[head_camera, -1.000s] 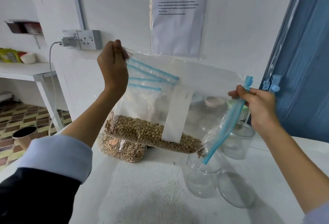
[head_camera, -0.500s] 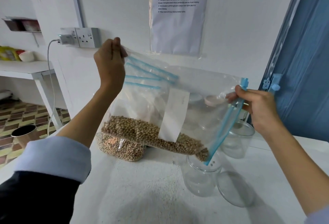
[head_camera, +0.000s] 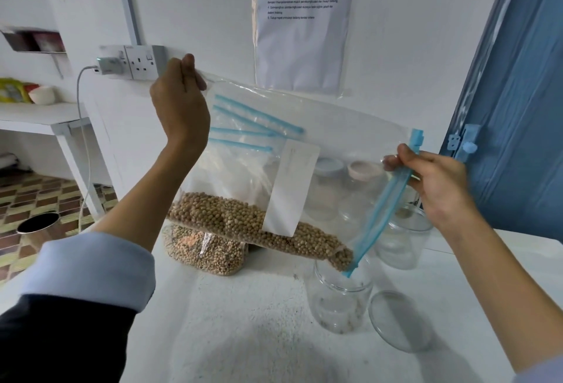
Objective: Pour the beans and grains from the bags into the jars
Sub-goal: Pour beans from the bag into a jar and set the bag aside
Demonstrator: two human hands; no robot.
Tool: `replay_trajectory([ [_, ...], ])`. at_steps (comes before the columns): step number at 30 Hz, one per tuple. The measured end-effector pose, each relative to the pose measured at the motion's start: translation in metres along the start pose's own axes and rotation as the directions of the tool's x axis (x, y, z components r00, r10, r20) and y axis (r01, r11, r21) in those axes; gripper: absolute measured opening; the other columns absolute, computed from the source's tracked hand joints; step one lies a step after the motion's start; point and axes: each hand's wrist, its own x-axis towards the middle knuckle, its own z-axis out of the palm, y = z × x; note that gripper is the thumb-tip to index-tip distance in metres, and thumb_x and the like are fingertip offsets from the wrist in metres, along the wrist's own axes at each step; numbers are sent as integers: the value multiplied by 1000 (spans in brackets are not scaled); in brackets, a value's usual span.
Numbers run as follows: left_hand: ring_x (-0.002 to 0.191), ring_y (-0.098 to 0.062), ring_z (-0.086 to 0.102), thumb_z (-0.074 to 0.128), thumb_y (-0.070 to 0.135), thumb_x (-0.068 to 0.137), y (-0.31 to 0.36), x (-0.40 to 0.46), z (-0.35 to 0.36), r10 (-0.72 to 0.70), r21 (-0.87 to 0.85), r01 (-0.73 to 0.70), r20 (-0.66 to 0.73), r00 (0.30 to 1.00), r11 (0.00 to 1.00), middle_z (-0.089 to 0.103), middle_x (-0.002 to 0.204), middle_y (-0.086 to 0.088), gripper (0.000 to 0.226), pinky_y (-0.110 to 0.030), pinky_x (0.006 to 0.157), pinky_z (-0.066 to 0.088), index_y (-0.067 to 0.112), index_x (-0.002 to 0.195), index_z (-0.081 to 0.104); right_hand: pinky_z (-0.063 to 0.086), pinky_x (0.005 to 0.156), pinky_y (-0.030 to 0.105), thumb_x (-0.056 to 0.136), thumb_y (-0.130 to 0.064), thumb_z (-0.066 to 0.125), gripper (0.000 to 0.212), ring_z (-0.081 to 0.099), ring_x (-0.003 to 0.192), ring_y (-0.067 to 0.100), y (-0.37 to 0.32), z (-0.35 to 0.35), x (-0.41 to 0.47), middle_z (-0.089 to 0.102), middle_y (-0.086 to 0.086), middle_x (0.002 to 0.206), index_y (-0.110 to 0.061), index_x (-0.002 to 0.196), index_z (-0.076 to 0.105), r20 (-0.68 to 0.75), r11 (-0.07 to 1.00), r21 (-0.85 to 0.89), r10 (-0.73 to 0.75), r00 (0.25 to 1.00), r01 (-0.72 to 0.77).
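Note:
A clear zip bag (head_camera: pixel 243 175) with a blue zip strip and a white label holds tan beans (head_camera: pixel 231 218). My left hand (head_camera: pixel 179 105) pinches its upper left corner high up. My right hand (head_camera: pixel 438 181) grips the blue zip edge at the right. The bag tilts down to the right, and its open lower corner dips into the mouth of a clear glass jar (head_camera: pixel 338 297) on the white table (head_camera: pixel 243 337). A few beans lie at the jar's bottom. Its clear lid (head_camera: pixel 399 321) lies flat beside it.
A second bag of grains (head_camera: pixel 204 254) lies on the table behind the held bag. Another open clear jar (head_camera: pixel 402 239) stands at the right, and two lidded jars (head_camera: pixel 344 187) stand by the wall. A blue door (head_camera: pixel 518 108) is at the right.
The bag has tilted further down to the right. The beans have slid toward the open corner, which now sits in the jar's mouth, and some have dropped in.

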Motion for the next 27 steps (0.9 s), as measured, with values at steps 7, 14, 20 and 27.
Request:
replay_trajectory([
  [7,49,5,44,38,15,98,-7,2,4,3,-75,-9,-76,997,997,44,54,12,41,-14,57,35,28,59,36,50,82,24,87,-20,66,23,65,81,14,-1,16,-8,71,-6,64,-10,66,69,-105,998,17,-62,993,64],
  [14,50,2,41,38,16,97,-10,8,2,-32,-155,14,-114,993,988,44,53,10,38,-19,56,35,26,60,40,50,73,16,89,-22,64,23,65,77,10,-10,23,-3,72,-8,67,-10,70,69,-85,995,-10,-100,991,100],
  [20,49,2,41,37,17,97,-20,8,-4,-37,-168,15,-127,991,986,43,53,11,38,-20,55,35,26,60,39,47,80,15,87,-22,66,23,65,85,9,-5,26,-4,73,-8,68,-15,66,71,-92,991,-38,-128,987,125],
  [27,48,3,42,38,17,97,-26,6,-7,-71,-202,41,-145,987,979,46,48,15,38,-19,54,36,26,61,41,45,70,7,88,-21,65,22,63,73,-2,-9,33,-5,71,-12,65,-11,70,70,-55,993,-44,-113,992,111],
])
